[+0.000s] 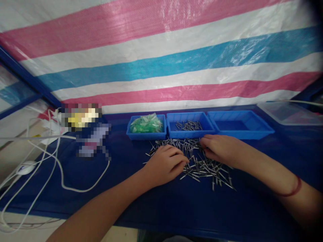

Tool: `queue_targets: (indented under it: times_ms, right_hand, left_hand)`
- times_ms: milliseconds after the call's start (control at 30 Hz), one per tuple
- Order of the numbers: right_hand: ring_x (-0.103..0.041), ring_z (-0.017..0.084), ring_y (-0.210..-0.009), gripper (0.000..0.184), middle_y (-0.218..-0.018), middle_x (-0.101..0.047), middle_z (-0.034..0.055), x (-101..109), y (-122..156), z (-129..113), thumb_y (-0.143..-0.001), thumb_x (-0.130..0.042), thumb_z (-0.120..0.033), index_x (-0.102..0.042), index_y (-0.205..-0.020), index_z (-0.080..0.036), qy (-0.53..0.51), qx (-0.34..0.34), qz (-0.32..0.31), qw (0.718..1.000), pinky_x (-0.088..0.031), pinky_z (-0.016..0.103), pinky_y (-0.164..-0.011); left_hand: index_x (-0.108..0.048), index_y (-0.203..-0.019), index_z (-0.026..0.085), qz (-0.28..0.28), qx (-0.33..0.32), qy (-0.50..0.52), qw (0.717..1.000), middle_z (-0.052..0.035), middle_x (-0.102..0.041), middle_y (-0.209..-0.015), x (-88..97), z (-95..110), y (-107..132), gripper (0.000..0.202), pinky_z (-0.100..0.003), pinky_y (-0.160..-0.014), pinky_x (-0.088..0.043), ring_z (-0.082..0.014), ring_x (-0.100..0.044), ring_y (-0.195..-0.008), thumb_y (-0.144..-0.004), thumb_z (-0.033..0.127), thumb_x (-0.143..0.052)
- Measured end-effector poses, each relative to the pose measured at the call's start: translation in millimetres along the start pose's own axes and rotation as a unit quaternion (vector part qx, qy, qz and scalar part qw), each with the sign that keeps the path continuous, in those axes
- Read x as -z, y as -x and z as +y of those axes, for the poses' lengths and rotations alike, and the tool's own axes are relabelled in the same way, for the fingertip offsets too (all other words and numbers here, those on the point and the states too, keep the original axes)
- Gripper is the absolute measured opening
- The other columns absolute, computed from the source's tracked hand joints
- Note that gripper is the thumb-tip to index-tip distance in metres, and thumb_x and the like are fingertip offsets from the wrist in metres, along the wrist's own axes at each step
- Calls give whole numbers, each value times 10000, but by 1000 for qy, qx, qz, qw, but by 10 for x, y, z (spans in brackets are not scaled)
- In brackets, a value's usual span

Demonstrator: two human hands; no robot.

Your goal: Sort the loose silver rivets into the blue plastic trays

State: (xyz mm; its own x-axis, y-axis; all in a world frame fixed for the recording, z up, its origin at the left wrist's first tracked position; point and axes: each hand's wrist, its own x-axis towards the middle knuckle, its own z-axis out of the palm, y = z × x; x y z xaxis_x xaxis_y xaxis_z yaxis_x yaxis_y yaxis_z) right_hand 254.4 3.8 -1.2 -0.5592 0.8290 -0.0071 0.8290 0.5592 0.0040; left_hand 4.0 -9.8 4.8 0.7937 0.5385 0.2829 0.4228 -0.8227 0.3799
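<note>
A heap of small metal pins (202, 166) lies spread on the blue tabletop (176, 205) between my hands. My left hand (165, 164) rests on the left side of the heap, knuckles up and fingers curled down onto the pins. My right hand (219, 148) lies on the heap's upper right edge, fingers bent together and pressed to the pins. What either hand holds is hidden under the fingers. Behind the heap stand three blue trays: one with green plastic pieces (146, 123), a middle tray (189, 133) holding several pins, and an empty tray (262, 131).
A striped pink, white and blue tarp (161, 60) forms the back wall. White cables (60, 171) loop over the table's left side beside blurred items (87, 131). A clear plastic lid or box (290, 112) sits at the far right.
</note>
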Motion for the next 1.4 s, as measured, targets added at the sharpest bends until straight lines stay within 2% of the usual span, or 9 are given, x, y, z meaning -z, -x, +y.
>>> queue_targets:
  times_ms: [200, 433, 767, 933, 1067, 1200, 1267, 1400]
  right_hand:
    - [-585, 164, -695, 78, -814, -595, 32, 21, 22, 26, -860, -457, -200, -530, -834, -192, -50, 12, -8, 999, -362, 287, -596]
    - [-585, 179, -676, 139, -794, -604, 52, 19, 44, -58, -873, -422, -176, -542, -801, -180, -10, -14, 24, 1000, -367, 300, -583]
    - [-557, 177, -666, 97, -765, -586, 72, -3, 21, -125, -826, -457, -135, -528, -766, -160, -18, -1, 40, 999, -395, 301, -640]
    - [-522, 172, -694, 115, -758, -546, 57, 86, 17, -116, -862, -428, -158, -487, -765, -179, -87, 20, 67, 994, -400, 302, -660]
    - [-505, 165, -737, 117, -788, -520, 40, 268, 0, -227, -915, -399, -209, -465, -820, -193, -185, 25, 146, 971, -397, 304, -683]
    - [-499, 158, -766, 92, -820, -510, 34, 317, -27, -483, -920, -421, -208, -458, -836, -205, -309, 49, 224, 923, -409, 292, -687]
    - [-497, 155, -767, 92, -818, -506, 31, 276, -44, -607, -921, -424, -200, -461, -837, -208, -358, 59, 234, 902, -418, 288, -683]
    - [-497, 159, -771, 97, -810, -502, 31, 179, -70, -751, -921, -424, -191, -460, -833, -210, -402, 60, 237, 882, -431, 294, -684]
  left_hand:
    - [-656, -1005, 197, -3, 0, 0, 1000, -53, -649, -983, 2, 8, 3, 233, -329, -855, -395, -186, -544, -949, -939, 229, -435]
    - [-657, -1009, 209, -6, -2, -5, 1000, -47, -648, -981, 6, 2, 5, 232, -316, -845, -397, -173, -550, -945, -941, 239, -438]
    - [-655, -1014, 203, -16, -3, -13, 1000, -52, -653, -983, 13, 12, 10, 240, -318, -850, -396, -176, -548, -957, -949, 243, -427]
    - [-635, -1053, 192, -3, 6, -2, 1000, -58, -651, -1001, -2, 12, 5, 239, -336, -870, -407, -189, -553, -965, -944, 231, -427]
    - [-561, -1172, 157, 49, 35, 20, 998, -94, -632, -1085, -8, 3, 0, 278, -353, -916, -423, -205, -552, -1025, -936, 250, -446]
    - [-504, -1224, 157, 73, 46, 59, 994, -106, -623, -1106, -20, -5, -3, 341, -367, -923, -442, -211, -555, -1040, -931, 329, -473]
    - [-533, -1163, 146, 69, 39, 80, 994, -109, -626, -1078, -30, 1, -6, 309, -359, -915, -449, -210, -560, -1025, -931, 341, -476]
    - [-590, -951, 143, 76, 27, 117, 990, -94, -641, -975, -44, 17, -11, 218, -324, -874, -464, -187, -583, -944, -953, 287, -427]
